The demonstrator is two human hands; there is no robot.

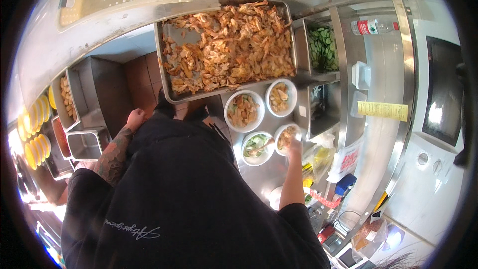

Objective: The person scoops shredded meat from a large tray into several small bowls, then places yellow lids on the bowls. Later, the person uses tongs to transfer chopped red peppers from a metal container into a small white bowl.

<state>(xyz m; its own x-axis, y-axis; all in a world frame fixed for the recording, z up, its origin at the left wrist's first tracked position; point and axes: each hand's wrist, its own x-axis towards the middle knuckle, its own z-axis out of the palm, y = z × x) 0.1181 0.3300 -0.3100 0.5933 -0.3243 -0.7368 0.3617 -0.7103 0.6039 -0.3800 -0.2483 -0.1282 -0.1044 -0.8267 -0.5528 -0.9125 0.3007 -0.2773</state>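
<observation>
My right hand (295, 147) is at the near right rim of a white bowl (284, 138) holding shredded cooked meat. Its fingers are smeared, so I cannot see whether they grip anything. Beside it sits a white bowl with sliced greens (256, 144) and a brownish strip lying across them. Farther off are a larger bowl of meat (242, 111) and a smaller one (281, 97). Behind them lies a big metal tray (167, 77) heaped with shredded browned meat (234, 45). My left hand (136, 119) hangs by my left side, fingers curled in, with nothing visible in it.
Right of the tray, metal bins hold sliced cucumber (322, 45) and something dark (323, 107). A shelf carries a plastic bottle (373, 27) and a yellow slip (382, 111). At left stand an open metal pan (85, 145), yellow-rimmed stacks (36, 119) and another person's arm (56, 197).
</observation>
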